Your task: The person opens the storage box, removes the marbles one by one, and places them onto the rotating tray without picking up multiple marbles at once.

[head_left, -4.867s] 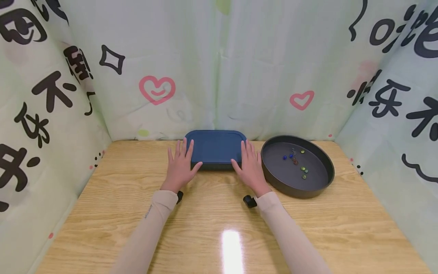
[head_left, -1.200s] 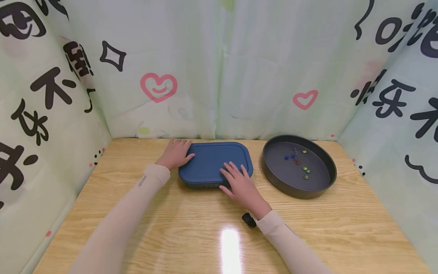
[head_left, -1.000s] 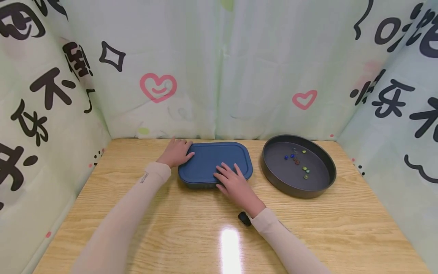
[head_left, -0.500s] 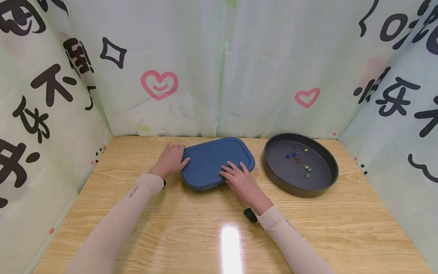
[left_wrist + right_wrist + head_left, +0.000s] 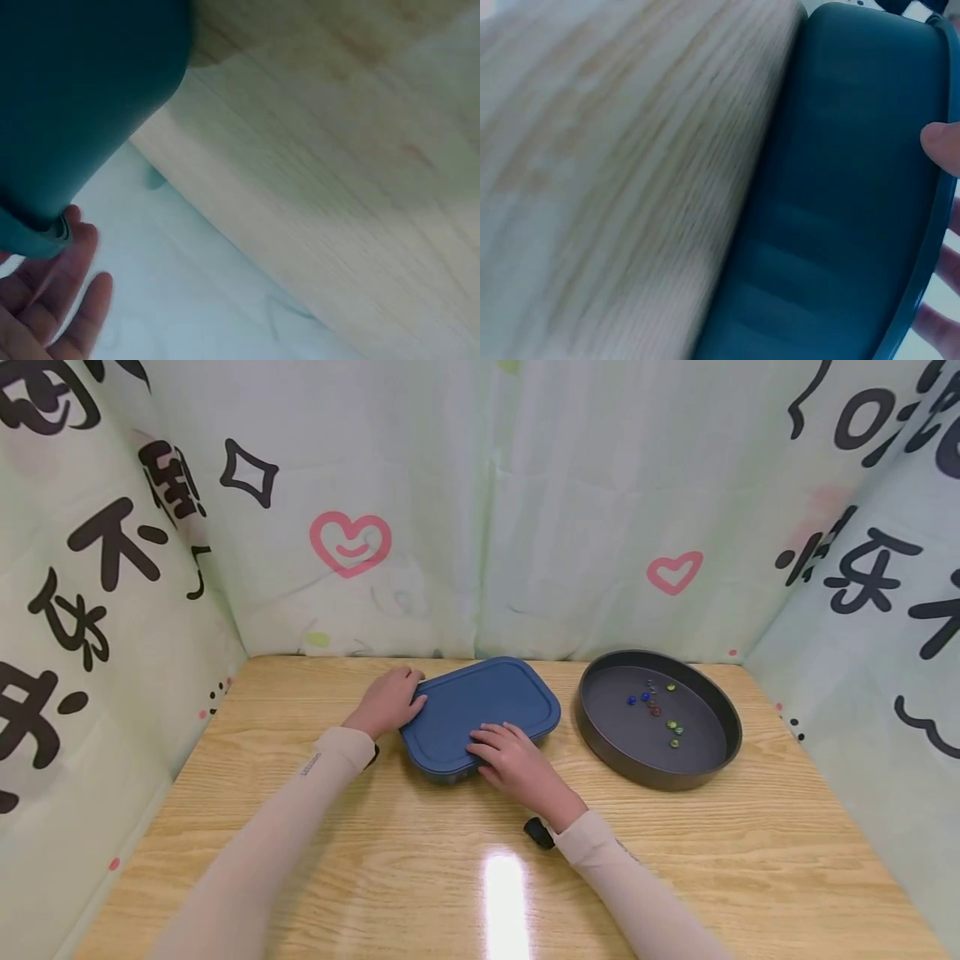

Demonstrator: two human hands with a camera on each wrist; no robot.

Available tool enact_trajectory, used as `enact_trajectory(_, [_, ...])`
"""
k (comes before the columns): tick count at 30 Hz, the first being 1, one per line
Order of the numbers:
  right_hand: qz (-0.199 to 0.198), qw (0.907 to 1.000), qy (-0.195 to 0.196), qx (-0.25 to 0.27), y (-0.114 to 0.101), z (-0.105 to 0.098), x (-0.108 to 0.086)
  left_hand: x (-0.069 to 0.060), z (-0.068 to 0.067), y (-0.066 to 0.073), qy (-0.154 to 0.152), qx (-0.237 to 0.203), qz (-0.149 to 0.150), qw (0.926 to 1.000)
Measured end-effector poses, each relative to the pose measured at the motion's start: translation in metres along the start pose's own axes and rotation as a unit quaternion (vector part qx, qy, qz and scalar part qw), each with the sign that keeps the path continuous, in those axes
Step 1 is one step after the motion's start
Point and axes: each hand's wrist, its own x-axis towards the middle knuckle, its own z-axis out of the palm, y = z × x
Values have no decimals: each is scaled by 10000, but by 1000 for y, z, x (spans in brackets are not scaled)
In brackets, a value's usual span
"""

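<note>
A blue rectangular food storage box (image 5: 487, 706) with a lid lies turned at an angle on the table in the head view. My left hand (image 5: 386, 702) grips its left rear corner, thumb over the lid's edge; its fingers (image 5: 64, 289) show by the rim in the left wrist view. At the front edge, my right hand (image 5: 521, 768) pinches the rim: its fingers lie on the lid, and the thumb (image 5: 941, 146) presses below the rim in the right wrist view. The lid covers the box, so the inside is hidden.
A round dark pan (image 5: 656, 768) stands right of the box, close to it, with several small glass marbles (image 5: 672, 727) inside. The wooden table (image 5: 420, 877) ends at a printed curtain (image 5: 562, 527) behind, and more curtain hangs on both sides.
The box first came nearer, then turned so its right end points away. In the last half second, my left hand moved right along the lid's edge and my right hand moved left along the front.
</note>
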Motion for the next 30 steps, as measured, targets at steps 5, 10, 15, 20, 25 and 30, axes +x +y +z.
enact_trajectory(5, [-68, 9999, 80, -35, -2, 1, 1, 4, 2, -2, -74, 15, 105, 9999])
enact_trajectory(10, [4, 10000, 31, -75, 4, -5, -5, -8, 0, -3, 60, 136, 186, 9997])
enact_trajectory(15, [142, 9998, -60, -125, 15, -11, -13, -29, 0, 5, 279, 164, 11, 9995])
enact_trajectory(20, [206, 9996, -71, -198, 27, -15, -18, -53, 0, 19, 407, 332, -166, 9985])
enact_trajectory(25, [279, 9995, -28, -170, 38, -16, -21, -70, 0, 36, 397, 590, -301, 9970])
enact_trajectory(30, [374, 9991, -122, -169, 46, -18, -25, -81, 2, 52, 285, 499, -562, 9968])
